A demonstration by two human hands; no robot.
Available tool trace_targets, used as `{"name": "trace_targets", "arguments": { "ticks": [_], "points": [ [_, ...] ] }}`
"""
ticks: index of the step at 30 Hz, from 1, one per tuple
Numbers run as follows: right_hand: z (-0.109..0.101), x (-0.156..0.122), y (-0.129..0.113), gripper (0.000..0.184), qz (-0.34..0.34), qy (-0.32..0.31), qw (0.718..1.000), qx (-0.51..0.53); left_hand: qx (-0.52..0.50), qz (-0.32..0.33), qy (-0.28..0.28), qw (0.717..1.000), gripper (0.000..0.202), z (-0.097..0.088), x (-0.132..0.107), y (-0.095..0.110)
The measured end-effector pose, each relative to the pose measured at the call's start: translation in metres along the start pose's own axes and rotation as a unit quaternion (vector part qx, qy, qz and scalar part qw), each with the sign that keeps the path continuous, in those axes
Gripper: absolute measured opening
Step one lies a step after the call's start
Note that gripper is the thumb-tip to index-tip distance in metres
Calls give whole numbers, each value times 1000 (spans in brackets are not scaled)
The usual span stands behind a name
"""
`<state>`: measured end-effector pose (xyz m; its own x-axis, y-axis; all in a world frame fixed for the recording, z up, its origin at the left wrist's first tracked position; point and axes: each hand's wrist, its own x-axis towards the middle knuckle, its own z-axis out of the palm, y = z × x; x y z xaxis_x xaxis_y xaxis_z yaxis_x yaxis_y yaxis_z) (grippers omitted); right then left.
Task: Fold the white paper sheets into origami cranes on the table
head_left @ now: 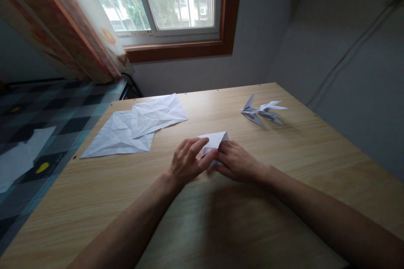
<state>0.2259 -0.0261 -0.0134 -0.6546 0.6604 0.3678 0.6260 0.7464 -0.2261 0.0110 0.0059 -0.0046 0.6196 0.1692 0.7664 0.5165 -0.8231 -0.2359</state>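
Note:
A small piece of folded white paper (215, 138) is held just above the middle of the wooden table. My left hand (190, 157) grips its left and near side, thumb pressed toward the near edge and the index finger lying over the top. From the right, my right hand (238, 160) pinches the paper's right edge with its fingers closed. Fingers cover the paper's lower part, so the folds there are hidden. Beyond my right hand lie folded paper cranes (263, 111) with pointed wings, close against each other.
Two creased white sheets (159, 114) overlap at the table's far left. The wooden table (299, 218) reaches toward the wall and window (176, 0). To the left, a checked cloth (19, 109) bears more white paper (27, 155). A patterned curtain (82, 21) hangs beside the window.

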Motion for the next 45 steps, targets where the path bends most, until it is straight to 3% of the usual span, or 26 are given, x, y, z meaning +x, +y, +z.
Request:
{"name": "trace_targets", "arguments": {
  "ticks": [2,5,13,19,23,29,32,35,39,45],
  "points": [
    [-1,-4,2,32,-7,5,1000,14,-17,21,32,999,46,0,-4,-3],
    [-3,-6,5,26,-16,25,999,32,-27,39,41,998,49,-3,-6,-5],
    [-4,-13,18,16,-29,40,999,22,-22,35,-124,991,18,-13,7,-12],
    [-9,-17,28,17,2,47,995,91,-59,28,-202,977,51,-18,12,-14],
    [-13,-17,30,16,9,35,989,142,-69,1,-226,972,42,-13,10,-15],
    [-17,-21,22,13,16,14,983,180,-64,40,-169,983,1,-7,9,-16],
    [-19,-23,17,13,23,3,980,200,-77,60,-120,988,10,-5,9,-16],
    [-18,-24,13,18,29,1,978,207,-83,26,-95,992,16,-1,7,-13],
    [-17,-24,12,30,48,10,978,204,-68,-29,-91,993,12,6,5,-8],
    [-16,-22,10,40,19,55,974,219,-73,-67,-127,987,33,11,5,-7]
  ]
}}
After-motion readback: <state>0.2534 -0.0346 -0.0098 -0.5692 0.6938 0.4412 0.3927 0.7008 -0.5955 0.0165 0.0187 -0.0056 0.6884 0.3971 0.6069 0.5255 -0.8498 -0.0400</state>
